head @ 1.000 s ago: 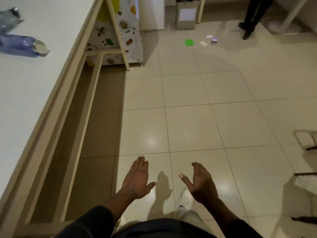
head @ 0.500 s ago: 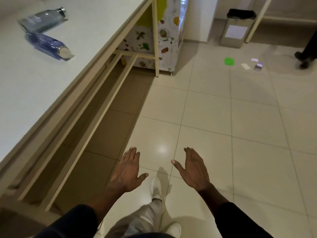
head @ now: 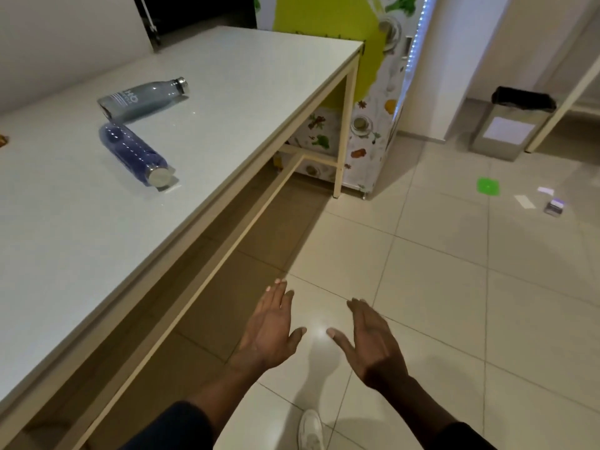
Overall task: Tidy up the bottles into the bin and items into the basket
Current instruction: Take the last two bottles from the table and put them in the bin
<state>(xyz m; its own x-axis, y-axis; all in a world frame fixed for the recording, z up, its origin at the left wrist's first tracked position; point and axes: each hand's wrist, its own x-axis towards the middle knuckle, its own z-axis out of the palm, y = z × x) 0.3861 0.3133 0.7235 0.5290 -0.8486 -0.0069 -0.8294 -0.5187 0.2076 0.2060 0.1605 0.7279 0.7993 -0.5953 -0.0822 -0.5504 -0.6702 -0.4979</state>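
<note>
Walking to the bottles with nothing in my hands

My left hand (head: 271,329) and right hand (head: 373,342) are spread wide and hold nothing, so they are ready to grab. The grey bottle (head: 144,99) and the blue bottle (head: 134,152) lie on their sides on the counter (head: 227,102), ends almost touching. The bin (head: 506,125) stands far off by the wall, so I think I must carry them there.

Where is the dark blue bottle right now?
The dark blue bottle lies on its side on the white table, at the picture's left, just in front of the grey bottle.
</note>
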